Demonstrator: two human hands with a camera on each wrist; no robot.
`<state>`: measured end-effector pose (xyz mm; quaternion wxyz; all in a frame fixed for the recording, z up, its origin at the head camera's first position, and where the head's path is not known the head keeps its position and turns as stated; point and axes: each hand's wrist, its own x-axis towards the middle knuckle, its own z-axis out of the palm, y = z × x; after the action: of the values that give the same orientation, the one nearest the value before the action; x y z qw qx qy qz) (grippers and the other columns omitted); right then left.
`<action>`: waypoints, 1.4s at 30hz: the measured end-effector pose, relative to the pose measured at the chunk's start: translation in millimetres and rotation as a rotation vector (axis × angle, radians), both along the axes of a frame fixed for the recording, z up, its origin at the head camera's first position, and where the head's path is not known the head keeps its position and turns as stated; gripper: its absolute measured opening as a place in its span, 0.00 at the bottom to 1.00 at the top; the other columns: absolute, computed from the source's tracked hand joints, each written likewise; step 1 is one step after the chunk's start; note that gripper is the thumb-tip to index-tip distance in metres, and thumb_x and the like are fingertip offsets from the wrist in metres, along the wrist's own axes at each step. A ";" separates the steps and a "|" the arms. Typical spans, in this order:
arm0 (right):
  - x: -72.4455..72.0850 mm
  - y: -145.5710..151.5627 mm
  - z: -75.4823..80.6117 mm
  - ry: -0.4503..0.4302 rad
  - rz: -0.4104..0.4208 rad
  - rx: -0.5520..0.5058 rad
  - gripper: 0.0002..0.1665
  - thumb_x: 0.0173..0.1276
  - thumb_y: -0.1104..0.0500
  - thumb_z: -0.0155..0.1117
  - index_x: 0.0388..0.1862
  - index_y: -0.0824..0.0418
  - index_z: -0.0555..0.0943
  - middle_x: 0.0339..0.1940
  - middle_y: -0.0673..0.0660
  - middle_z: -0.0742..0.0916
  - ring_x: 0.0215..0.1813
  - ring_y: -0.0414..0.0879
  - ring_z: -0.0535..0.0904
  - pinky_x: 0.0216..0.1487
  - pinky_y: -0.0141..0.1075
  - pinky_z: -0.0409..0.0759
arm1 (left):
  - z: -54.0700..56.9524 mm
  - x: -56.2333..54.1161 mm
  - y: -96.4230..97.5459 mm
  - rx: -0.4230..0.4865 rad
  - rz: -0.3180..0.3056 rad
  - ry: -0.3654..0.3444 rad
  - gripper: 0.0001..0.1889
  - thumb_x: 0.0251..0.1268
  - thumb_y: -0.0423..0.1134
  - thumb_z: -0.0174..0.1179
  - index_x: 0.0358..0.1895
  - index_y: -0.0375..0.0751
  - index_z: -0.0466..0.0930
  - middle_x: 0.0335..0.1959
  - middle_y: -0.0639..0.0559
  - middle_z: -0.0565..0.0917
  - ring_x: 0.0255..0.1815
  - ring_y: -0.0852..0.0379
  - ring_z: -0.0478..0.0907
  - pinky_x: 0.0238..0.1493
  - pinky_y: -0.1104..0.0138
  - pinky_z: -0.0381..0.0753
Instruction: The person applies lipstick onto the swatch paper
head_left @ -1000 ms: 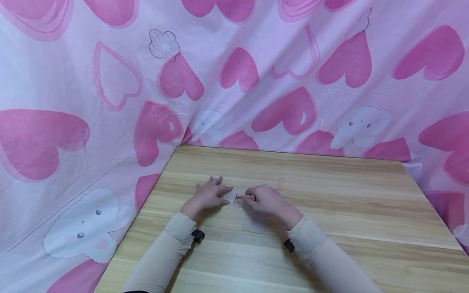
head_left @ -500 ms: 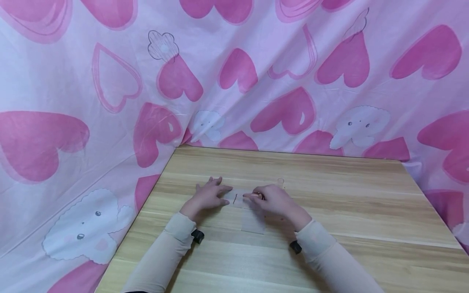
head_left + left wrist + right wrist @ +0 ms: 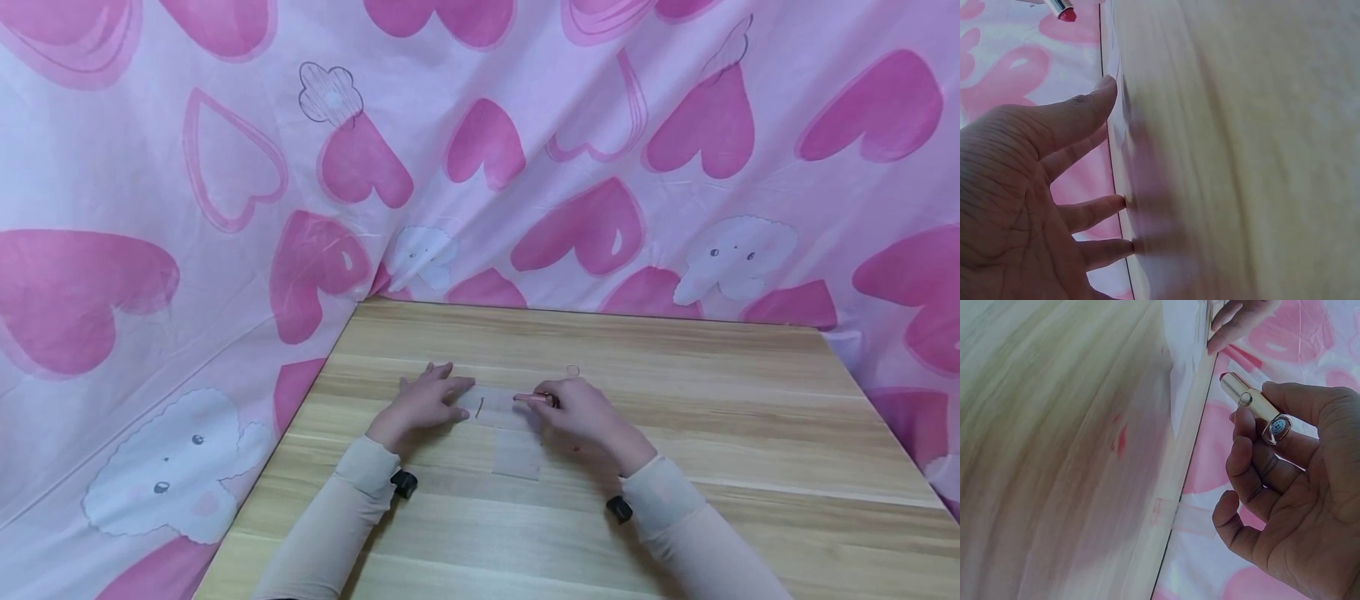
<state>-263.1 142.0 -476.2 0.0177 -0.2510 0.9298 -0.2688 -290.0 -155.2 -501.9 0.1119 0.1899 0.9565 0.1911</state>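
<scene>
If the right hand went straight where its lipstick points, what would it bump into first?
Probably the left hand, past the dark line on the pale sheet. But I can't tell how high the lipstick sits, so it might brush the sheet.

Pink heart-print cloth (image 3: 547,75) behind wooden table (image 3: 735,400); printed animals (image 3: 176,454), perhaps puppies.

Lipstick (image 3: 1064,10) cut by left-wrist view's top edge; base label (image 3: 1279,427) illegible; clear cylinder (image 3: 573,370) partly hidden, head view.
</scene>
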 end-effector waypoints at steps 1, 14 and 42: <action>-0.2 1.5 -0.7 -0.002 -0.005 0.000 0.08 0.72 0.50 0.66 0.43 0.51 0.88 0.24 0.42 0.81 0.25 0.38 0.72 0.31 0.35 0.74 | 0.4 0.0 1.0 0.003 -0.002 0.001 0.32 0.64 0.57 0.66 0.72 0.65 0.71 0.80 0.42 0.57 0.80 0.33 0.47 0.65 0.23 0.41; -2.9 13.5 -8.7 0.004 -0.042 0.006 0.08 0.72 0.52 0.67 0.42 0.54 0.87 0.25 0.43 0.80 0.26 0.39 0.72 0.30 0.35 0.74 | 0.5 3.4 27.0 0.023 -0.093 0.046 0.31 0.65 0.59 0.64 0.72 0.63 0.72 0.79 0.43 0.60 0.79 0.35 0.50 0.66 0.24 0.42; -5.1 16.4 -4.6 -0.001 -0.038 0.016 0.09 0.72 0.52 0.65 0.44 0.54 0.87 0.26 0.44 0.82 0.27 0.39 0.73 0.31 0.36 0.74 | -3.2 5.8 56.3 -0.071 -0.148 0.078 0.28 0.63 0.61 0.64 0.67 0.66 0.77 0.79 0.42 0.59 0.79 0.33 0.50 0.62 0.21 0.46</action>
<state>-268.2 158.4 -480.8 0.0150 -0.2328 0.9364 -0.2620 -284.2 -98.9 -505.0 0.0948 0.2635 0.9496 0.1407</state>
